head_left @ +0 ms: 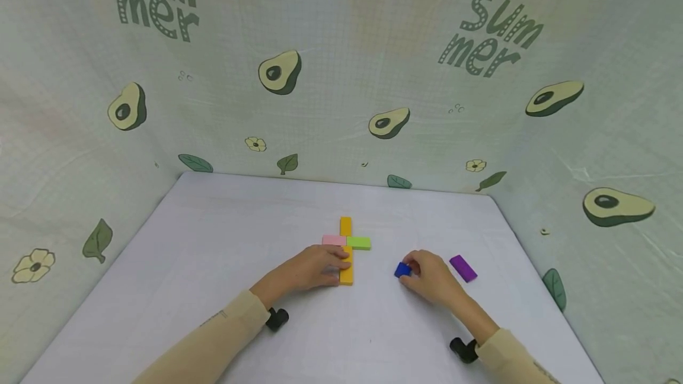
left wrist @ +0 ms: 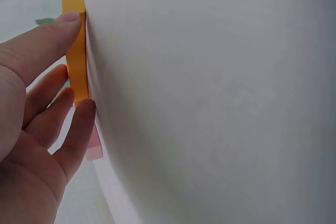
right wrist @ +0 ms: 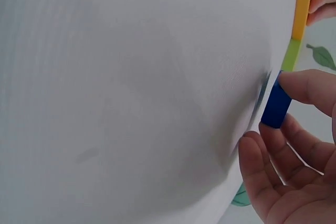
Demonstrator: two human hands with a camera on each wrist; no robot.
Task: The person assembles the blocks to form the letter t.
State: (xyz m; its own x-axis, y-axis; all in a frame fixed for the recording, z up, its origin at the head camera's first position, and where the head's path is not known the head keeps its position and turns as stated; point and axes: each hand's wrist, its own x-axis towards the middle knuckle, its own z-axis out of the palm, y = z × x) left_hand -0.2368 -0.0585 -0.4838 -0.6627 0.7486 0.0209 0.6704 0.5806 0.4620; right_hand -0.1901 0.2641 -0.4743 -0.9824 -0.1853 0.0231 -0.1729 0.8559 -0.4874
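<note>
In the head view, my left hand (head_left: 315, 267) lies over the long orange block (head_left: 347, 277) from its left side. The left wrist view shows the thumb on this block near one end and fingers along its side and other end, holding it. Beyond it a pink block (head_left: 334, 240) and a green block (head_left: 358, 243) lie side by side, with another orange block (head_left: 345, 226) behind them. To the right, my right hand (head_left: 431, 277) pinches a small blue block (right wrist: 276, 103) between thumb and fingers. Whether the blue block touches the table is hard to tell.
A purple block (head_left: 463, 268) lies on the white tabletop (head_left: 240, 212), right of my right hand. Cloth walls (head_left: 331, 28) printed with avocados and leaves stand at the back and both sides. A small black device (head_left: 464, 350) sits at each wrist.
</note>
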